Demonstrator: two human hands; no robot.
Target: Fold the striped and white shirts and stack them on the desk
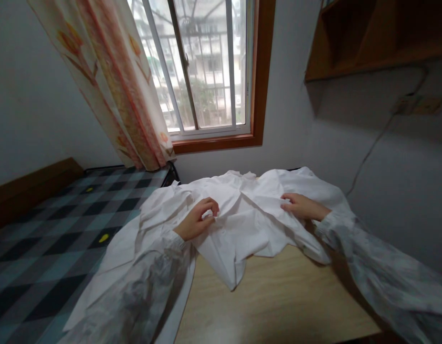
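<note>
A large white garment (238, 229), like a shirt or coat, lies rumpled across the far part of a wooden table (278, 296). Its left part hangs over the table's side, and one pointed corner reaches toward me on the wood. My left hand (197, 220) is closed at the middle-left of the garment, thumb and forefinger pinching the white cloth. Farther right, my right hand (302, 206) grips a fold of the same garment between thumb and fingers. Its lower fingers are partly hidden.
On the left stands a bed with a checked cover (81, 210) and a wooden board (35, 186). A window (206, 71) with a flowered curtain (117, 81) is ahead. A wooden shelf (350, 43) hangs at upper right, above a cable (371, 143) on the wall.
</note>
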